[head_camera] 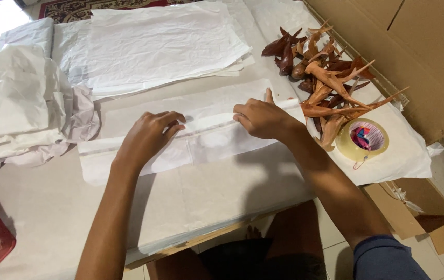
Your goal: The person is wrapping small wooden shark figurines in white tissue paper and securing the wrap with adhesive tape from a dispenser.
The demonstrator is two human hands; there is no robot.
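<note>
On the table [51, 207]: left hand [147, 136] and right hand [261, 118] pinch the folded paper [206, 137] edge (bare surface nearer); wooden carvings [325, 78] just right.

Both hands [149, 136] [261, 118] palm-down, fingers [172, 120] curled

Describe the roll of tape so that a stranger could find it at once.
Start from the paper-covered table and go to its right end, beside the pile of brown carved wooden figures. There lies the round roll of clear yellowish tape, the only ring-shaped thing, with something pink inside.
</note>
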